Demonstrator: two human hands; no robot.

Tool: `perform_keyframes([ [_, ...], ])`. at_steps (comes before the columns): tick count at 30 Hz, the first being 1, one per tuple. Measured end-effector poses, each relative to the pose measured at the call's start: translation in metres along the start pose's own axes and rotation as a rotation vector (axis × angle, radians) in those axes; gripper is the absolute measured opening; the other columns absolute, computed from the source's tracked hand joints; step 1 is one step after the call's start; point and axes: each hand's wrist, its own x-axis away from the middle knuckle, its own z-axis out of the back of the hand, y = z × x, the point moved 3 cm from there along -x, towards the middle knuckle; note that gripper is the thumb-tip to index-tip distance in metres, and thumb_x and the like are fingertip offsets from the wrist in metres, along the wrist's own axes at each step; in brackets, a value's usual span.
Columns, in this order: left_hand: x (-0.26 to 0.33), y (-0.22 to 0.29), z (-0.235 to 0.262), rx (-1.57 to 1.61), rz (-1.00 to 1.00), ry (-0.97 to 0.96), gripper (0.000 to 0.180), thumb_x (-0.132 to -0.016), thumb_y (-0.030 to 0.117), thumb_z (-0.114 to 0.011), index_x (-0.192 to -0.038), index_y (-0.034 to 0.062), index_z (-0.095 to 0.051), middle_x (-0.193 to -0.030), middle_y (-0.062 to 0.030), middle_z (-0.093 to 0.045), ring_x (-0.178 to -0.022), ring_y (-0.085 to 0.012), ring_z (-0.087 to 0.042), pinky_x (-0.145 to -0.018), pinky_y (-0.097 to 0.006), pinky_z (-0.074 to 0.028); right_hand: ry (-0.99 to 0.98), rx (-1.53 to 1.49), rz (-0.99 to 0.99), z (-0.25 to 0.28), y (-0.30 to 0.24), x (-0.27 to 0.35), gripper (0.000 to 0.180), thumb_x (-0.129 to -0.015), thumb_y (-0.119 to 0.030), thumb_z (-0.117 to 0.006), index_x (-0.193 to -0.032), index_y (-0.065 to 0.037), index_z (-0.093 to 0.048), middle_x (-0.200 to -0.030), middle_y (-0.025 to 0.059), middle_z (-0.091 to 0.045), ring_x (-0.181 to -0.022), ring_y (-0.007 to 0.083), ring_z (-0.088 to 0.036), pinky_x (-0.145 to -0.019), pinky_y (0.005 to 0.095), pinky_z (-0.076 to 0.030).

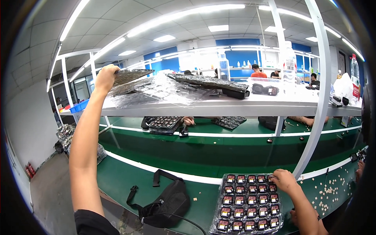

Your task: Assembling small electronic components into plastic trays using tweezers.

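Observation:
My left hand (105,78) is raised to the shelf, its fingers closed on the edge of a dark plastic tray (132,75). Clear plastic trays (164,91) lie loosely beside it. Low on the right, my right hand (285,181) is at the far right corner of a clear blister tray (216,213). Its fingers are pinched on a thin metallic tool that looks like tweezers (272,177). Rows of small black devices (239,212) with reddish faces and pale labels sit in the tray. Another hand (294,215) shows partly below my right forearm; whose it is, I cannot tell.
A black waist bag (166,201) lies left of the tray on the green bench (117,172). Small beige pieces (331,190) are scattered at right. A white post (313,133) rises beside my right hand. Above, the shelf (235,105) holds more dark trays (207,81) and a bottle (289,64).

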Motion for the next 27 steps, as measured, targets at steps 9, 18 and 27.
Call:
perform_keyframes([
  [9,0.008,0.007,0.061,0.034,0.039,0.59,0.022,-0.089,0.001,-0.068,-0.11,0.0056,-0.071,-0.105,-0.0133,-0.07,-0.099,-0.0346,-0.069,-0.086,-0.041,-0.055,-0.003,-0.01,0.009,0.004,-0.006,0.001,0.018,-0.088,-0.023,-0.072,-0.093,-0.006,-0.073,-0.105,0.0109,-0.07,-0.094,0.0375,-0.069,-0.083,0.0486,-0.056],
  [18,0.119,0.123,0.164,0.094,-0.457,0.83,0.016,-0.092,-0.001,-0.071,-0.108,0.004,-0.067,-0.108,-0.0114,-0.067,-0.102,-0.0331,-0.067,-0.091,-0.046,-0.057,0.578,-0.659,-0.147,0.062,-0.04,0.04,0.013,-0.097,-0.009,-0.067,-0.105,0.001,-0.068,-0.086,0.0055,-0.068,-0.061,0.0116,-0.055,-0.056,0.0273,-0.044],
  [27,0.216,0.31,0.192,0.553,-0.989,0.428,0.01,-0.081,0.012,-0.068,-0.089,0.0168,-0.072,-0.095,0.0031,-0.06,-0.09,-0.014,-0.063,-0.088,-0.034,-0.052,0.249,-1.664,0.241,0.114,-0.111,0.115,0.108,-0.088,-0.081,-0.051,-0.151,0.005,-0.035,-0.119,0.0158,-0.068,-0.049,0.0001,-0.035,-0.042,0.0167,-0.026],
])
